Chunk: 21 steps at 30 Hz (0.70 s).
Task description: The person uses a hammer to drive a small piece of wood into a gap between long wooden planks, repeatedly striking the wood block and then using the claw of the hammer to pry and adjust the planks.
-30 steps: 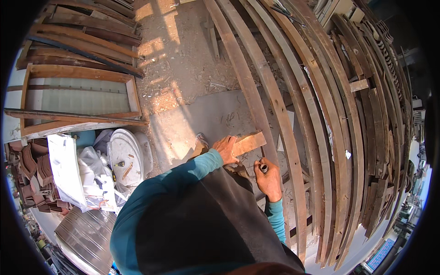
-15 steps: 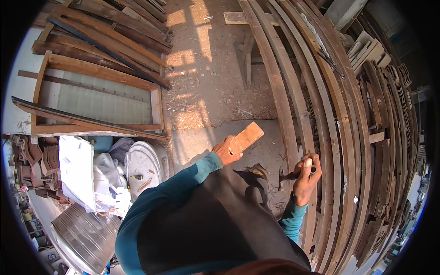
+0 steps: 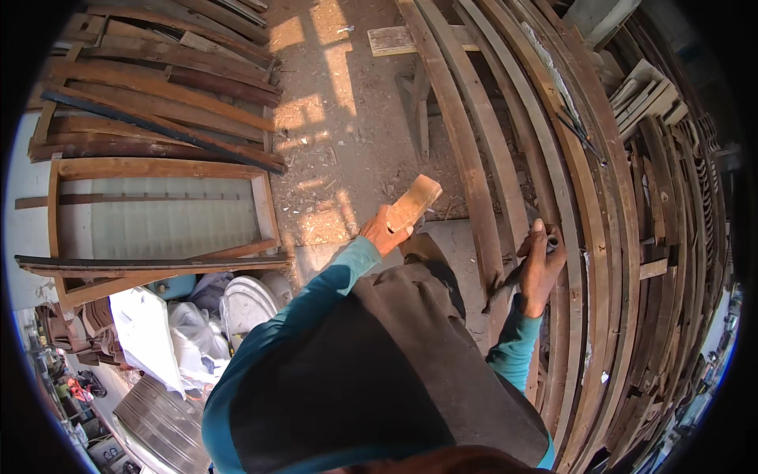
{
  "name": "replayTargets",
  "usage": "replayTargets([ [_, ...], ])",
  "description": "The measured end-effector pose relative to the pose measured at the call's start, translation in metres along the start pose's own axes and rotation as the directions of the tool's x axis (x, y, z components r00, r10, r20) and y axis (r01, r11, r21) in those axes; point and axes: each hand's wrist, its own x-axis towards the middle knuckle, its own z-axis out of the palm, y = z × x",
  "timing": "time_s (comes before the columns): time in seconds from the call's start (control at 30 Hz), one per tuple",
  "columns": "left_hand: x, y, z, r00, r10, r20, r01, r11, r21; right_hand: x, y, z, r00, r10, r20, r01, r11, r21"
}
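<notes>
My left hand (image 3: 380, 231) is closed round the near end of a short light-brown wooden block (image 3: 416, 201), held out in front of my body. The block's far end points away and to the right. On the right, my right hand (image 3: 542, 265) is wrapped round a hammer (image 3: 502, 292), its thumb pointing up along the grip. The grip's round, hollow-looking end (image 3: 552, 242) shows by the fingers. The dark head, partly shaded, lies to the left of the wrist, over the long wooden beams (image 3: 488, 150). My fingers hide most of its handle.
Long beams run front to back on my right, with stacked timber (image 3: 655, 182) beyond. At left lie a framed glass panel (image 3: 170, 229), loose boards (image 3: 166, 79), plastic bags (image 3: 193, 332) and a white round lid (image 3: 246, 304). Wood shavings litter the floor (image 3: 324, 158).
My body has moved forward, and the beams and panel sit differently in view. Both hands have gone slightly farther out, still holding the wooden block and the hammer. The hammer has turned a little.
</notes>
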Motion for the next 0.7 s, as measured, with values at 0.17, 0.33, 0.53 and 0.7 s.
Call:
replayTargets([
  [0.17,0.104,0.059,-0.058,0.999,0.035,0.007,-0.036,0.995,0.092,0.119,0.008,0.030,0.985,0.151,0.079,-0.145,0.986,-0.081],
  [0.33,0.233,0.094,-0.110,1.000,-0.007,-0.029,0.010,0.992,0.128,0.213,-0.038,0.081,0.965,0.142,0.219,-0.156,0.986,0.049],
  [0.53,0.378,0.167,-0.181,0.994,0.104,-0.030,-0.098,0.982,0.160,0.320,-0.122,0.160,0.964,-0.235,0.120,0.201,0.948,0.245],
  [0.7,0.545,0.168,-0.237,0.951,0.289,-0.111,-0.231,0.901,0.367,0.424,-0.190,0.264,0.909,-0.417,-0.019,0.400,0.857,0.326],
])
